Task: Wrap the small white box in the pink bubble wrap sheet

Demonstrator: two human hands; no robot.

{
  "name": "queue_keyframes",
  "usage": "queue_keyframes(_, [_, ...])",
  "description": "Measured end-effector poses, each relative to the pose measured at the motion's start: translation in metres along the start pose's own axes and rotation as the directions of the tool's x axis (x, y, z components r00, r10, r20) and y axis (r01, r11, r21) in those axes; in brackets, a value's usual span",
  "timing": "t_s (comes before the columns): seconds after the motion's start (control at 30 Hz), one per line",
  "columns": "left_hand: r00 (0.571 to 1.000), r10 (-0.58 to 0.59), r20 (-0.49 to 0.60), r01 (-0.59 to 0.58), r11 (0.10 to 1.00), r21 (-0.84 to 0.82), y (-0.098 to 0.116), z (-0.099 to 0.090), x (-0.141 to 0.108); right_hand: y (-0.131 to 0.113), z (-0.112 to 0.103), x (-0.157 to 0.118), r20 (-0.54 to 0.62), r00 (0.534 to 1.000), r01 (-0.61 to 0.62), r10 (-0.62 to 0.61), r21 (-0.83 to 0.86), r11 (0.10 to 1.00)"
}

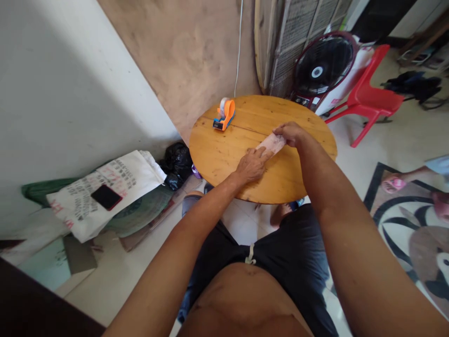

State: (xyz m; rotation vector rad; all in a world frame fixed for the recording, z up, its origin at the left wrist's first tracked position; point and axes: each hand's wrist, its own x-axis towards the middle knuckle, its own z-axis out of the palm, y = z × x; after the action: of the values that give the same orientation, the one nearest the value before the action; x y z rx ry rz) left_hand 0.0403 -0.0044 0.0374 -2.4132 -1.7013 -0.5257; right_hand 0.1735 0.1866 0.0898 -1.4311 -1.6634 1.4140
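A small pale pink patterned piece (273, 144), flat and oblong, lies at the middle of the round wooden table (217, 159). My left hand (251, 164) rests on its near left end with the fingers spread. At its far right end, my right hand (288, 133) pinches the edge between thumb and fingers. An orange and blue tape dispenser (225, 114) with a roll of tape stands near the table's back left edge.
Left of the table, a white printed sack (115, 182) bears a dark phone (106, 197), beside a black plastic bag (177, 161). A fan (324, 65) and a red chair (372, 96) stand behind at the right. Another person's pink-shod foot (394, 183) is at the far right.
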Motion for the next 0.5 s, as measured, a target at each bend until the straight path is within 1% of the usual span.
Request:
queue_keyframes(0.07, [1.000,0.015,0.017,-0.015,1.000,0.018,-0.001,-0.003,-0.001,0.004,0.000,0.003,-0.011,0.995,-0.097,0.097,0.015,0.995])
queue_keyframes(0.2, [0.998,0.040,0.046,-0.041,0.999,0.014,-0.003,-0.006,-0.001,0.007,0.006,0.012,-0.045,0.990,-0.130,0.131,0.019,0.991])
queue_keyframes(0.33, [0.993,0.054,0.103,-0.051,0.998,-0.028,-0.003,-0.009,0.002,0.006,0.012,0.019,-0.106,0.978,-0.183,0.181,-0.012,0.983])
queue_keyframes(0.4, [0.992,0.036,0.117,-0.032,0.999,-0.040,-0.002,-0.009,0.004,0.006,0.013,0.021,-0.121,0.971,-0.210,0.205,-0.033,0.977])
queue_keyframes(0.5, [0.993,-0.022,0.112,0.026,0.999,-0.030,0.000,-0.009,0.006,0.010,0.011,0.023,-0.117,0.964,-0.244,0.237,-0.057,0.968])
